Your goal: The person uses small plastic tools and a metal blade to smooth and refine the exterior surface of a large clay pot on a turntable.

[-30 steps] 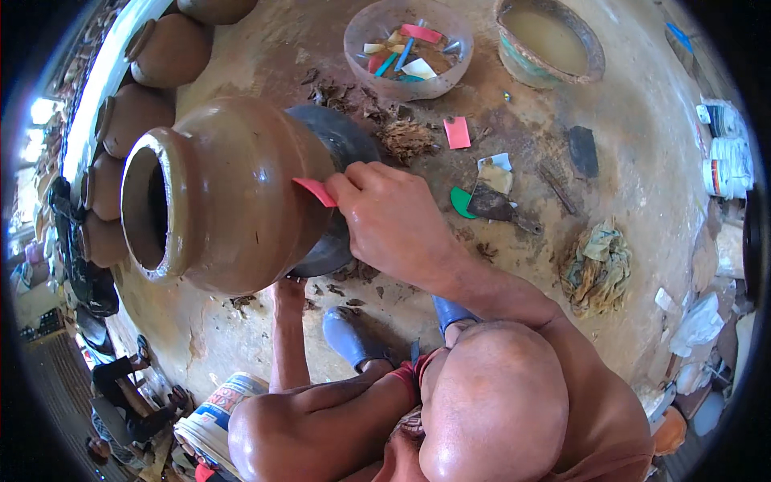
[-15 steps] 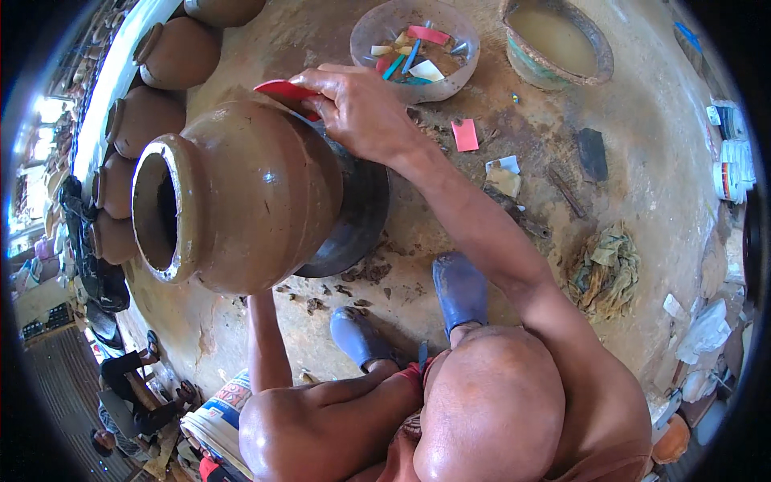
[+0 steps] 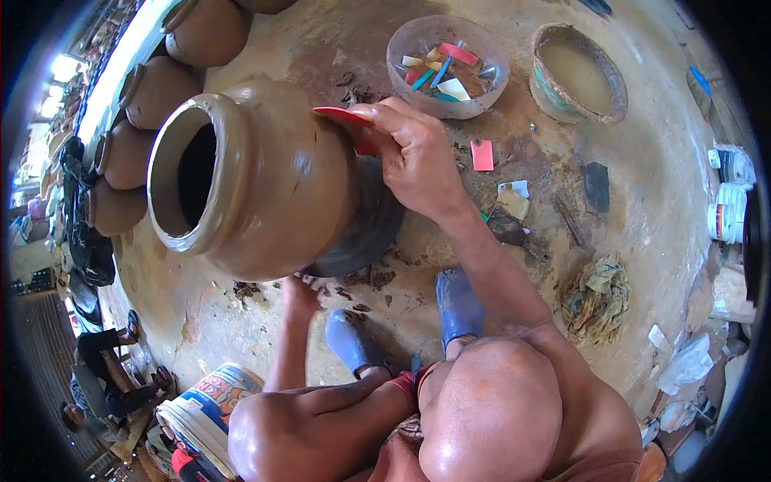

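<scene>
"Where's the pot?"

"The brown pot point(image 3: 297, 193) is in front of me, toward my left, against a dark round base point(image 3: 373, 217), its wide mouth facing left."

"And your hands?"

"My right hand point(image 3: 419, 157) grips a curved red scraper point(image 3: 345, 117), held up at the pot's far side. My left hand point(image 3: 302, 292) is low by its near side; the pot hides part of it, so I can't tell whether it grips anything."

"Which step would you call this?"

"Smoothing the outer wall, I'd judge."

"What does the next move call for?"

"Light, even pressure, I'd think, with the scraper following the curve so its edge doesn't dig in."

"And farther out?"

"A clear bowl point(image 3: 462, 111) of coloured pieces, a basin point(image 3: 550, 98) of cloudy water beside it, and a crumpled cloth point(image 3: 598, 301) to my right."
</scene>
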A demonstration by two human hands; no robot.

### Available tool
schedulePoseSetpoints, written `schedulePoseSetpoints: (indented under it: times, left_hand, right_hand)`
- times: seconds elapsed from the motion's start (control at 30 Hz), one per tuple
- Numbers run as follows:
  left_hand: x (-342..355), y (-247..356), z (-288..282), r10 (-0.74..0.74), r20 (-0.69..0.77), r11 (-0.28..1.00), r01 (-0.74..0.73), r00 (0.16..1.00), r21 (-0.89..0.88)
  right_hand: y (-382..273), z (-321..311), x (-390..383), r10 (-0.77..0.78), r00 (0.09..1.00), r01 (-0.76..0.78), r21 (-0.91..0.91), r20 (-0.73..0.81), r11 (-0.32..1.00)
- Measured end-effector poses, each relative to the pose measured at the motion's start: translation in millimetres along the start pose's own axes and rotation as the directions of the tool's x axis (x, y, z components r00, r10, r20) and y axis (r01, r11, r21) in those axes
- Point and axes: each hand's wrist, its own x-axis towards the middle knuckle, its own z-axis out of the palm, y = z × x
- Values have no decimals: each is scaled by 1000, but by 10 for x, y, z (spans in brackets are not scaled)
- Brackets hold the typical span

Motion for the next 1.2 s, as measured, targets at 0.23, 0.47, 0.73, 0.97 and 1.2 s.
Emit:
schedulePoseSetpoints:
  times: [0.23,0.47,0.73,0.97,1.2]
  left_hand:
    - [308,-517,-288,501,77,796,-494,862,350]
    - [-21,-11,-260,-30,-56,1000,30,998,-9]
    - [-134,-338,441,254,-208,967,-256,945,20]
    - [-103,-74,-21,-16,-81,998,22,997,63]
    - [-14,-605,518,236,-175,950,-265,956,-165]
  right_hand:
    - [-244,178,-82,-17,1000,17,-34,2,999]
    - [-443,112,-55,-87,996,86,-132,-6,987]
    - [-397,44,-161,-105,994,103,-270,7,957]
    - [-446,155,-142,-135,991,128,-264,-9,956]
    - [-355,121,-212,-130,991,132,-298,29,945]
